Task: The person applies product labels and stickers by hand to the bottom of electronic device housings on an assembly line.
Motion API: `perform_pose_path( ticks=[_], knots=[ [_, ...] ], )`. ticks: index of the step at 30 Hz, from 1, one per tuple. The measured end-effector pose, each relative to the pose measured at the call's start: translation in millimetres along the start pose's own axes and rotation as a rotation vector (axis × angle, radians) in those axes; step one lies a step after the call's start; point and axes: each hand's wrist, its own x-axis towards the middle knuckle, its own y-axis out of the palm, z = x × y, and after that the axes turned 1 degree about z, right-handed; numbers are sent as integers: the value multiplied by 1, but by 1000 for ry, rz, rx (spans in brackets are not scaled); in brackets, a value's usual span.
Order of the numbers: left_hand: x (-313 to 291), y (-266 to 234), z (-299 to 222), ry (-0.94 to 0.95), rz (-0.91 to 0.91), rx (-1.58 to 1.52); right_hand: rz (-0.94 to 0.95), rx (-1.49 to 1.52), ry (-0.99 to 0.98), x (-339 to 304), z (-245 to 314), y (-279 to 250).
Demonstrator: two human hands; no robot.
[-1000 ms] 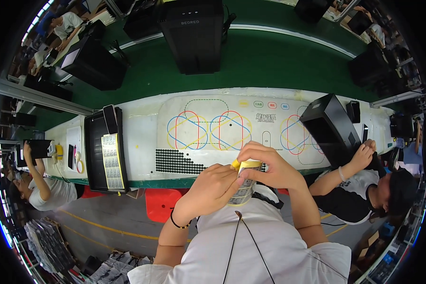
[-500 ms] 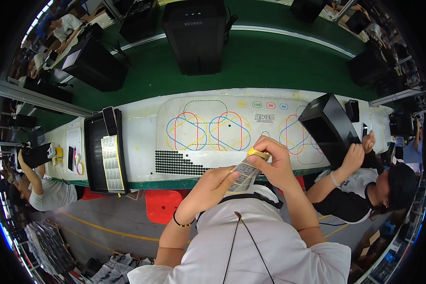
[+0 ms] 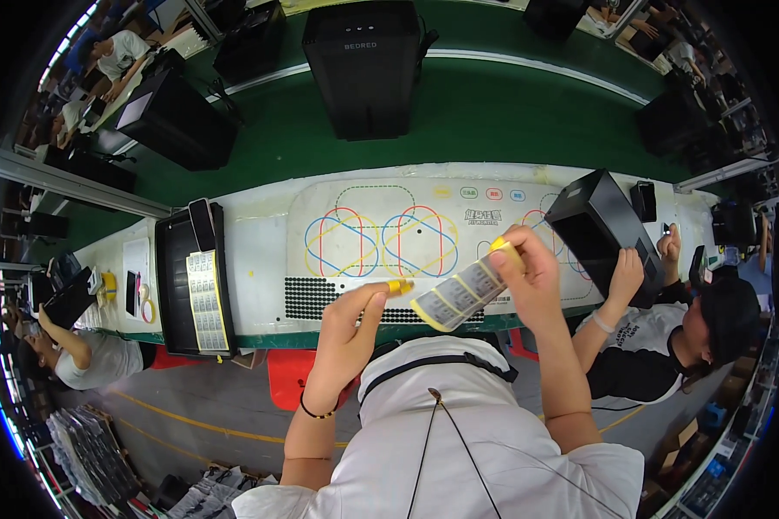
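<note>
My right hand [image 3: 532, 272] pinches a sheet of labels [image 3: 463, 294] by its upper right end. The sheet is silvery grey with yellow edges, and its free end hangs curled to the left over the bench. Apart from it, my left hand [image 3: 350, 324] is closed, thumb against fingers. At its fingertips is a small yellow strip [image 3: 396, 286]; whether it is a torn piece of backing cannot be made out. Beneath both hands lies a white printed mat [image 3: 476, 195] with coloured loops and rows of black dots.
A black tray [image 3: 171, 285] at left holds another label sheet [image 3: 206, 298] and a phone [image 3: 202, 223]. A co-worker at right touches a black computer case [image 3: 601, 233]. Another black case [image 3: 363, 78] stands on the green surface [image 3: 493, 112] ahead. A red stool [image 3: 294, 376] is below the bench edge.
My hands have moved apart. The label sheet has gone right and up with my right hand, and my left hand has come off it leftward with the yellow strip at its fingertips.
</note>
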Motion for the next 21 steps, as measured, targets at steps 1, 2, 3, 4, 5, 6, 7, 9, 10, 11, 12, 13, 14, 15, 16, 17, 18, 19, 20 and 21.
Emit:
perform_pose_path(
  ticks=[1,2,3,4,5,6,7,9,10,11,12,13,14,15,16,17,18,19,20,21],
  knots=[
    [2,4,1,152,-113,54,1,0,-1,-1,1,6],
    [2,8,0,305,-226,107,11,-10,-1,-3,2,12],
    [2,11,-2,306,-227,107,21,-21,-1,-3,2,17],
    [2,13,-5,295,-176,147,-7,1,-4,-4,0,21],
    [2,15,-7,284,-125,186,-8,0,-5,-4,0,21],
    [1,16,-9,215,-91,124,-4,-35,-18,-4,0,20],
    [-1,17,-9,216,-91,124,0,-69,-31,-4,0,19],
    [-3,17,-7,92,-100,0,36,-119,-57,-2,5,18],
    [-3,17,-5,93,-100,-1,75,-169,-81,0,7,17],
    [-3,16,-2,129,-125,33,75,-169,-81,1,11,15],
    [-4,14,0,165,-151,68,122,-246,-124,3,14,13],
    [-4,11,-1,166,-150,68,167,-324,-167,3,16,11],
    [-3,8,-2,166,-121,119,166,-324,-168,3,17,11],
    [-2,5,-3,165,-92,171,152,-353,-206,2,16,11],
    [-1,2,-2,167,-94,172,138,-382,-244,2,16,12],
    [0,-1,0,226,-119,254,138,-382,-247,1,16,12],
    [2,-2,0,286,-144,336,126,-399,-264,1,16,14],
    [4,-3,-1,286,-147,338,115,-414,-281,0,15,16],
    [7,-1,-3,410,-223,446,116,-412,-284,-1,13,17],
    [8,1,-5,535,-300,554,92,-399,-310,-1,8,19]
  ],
)
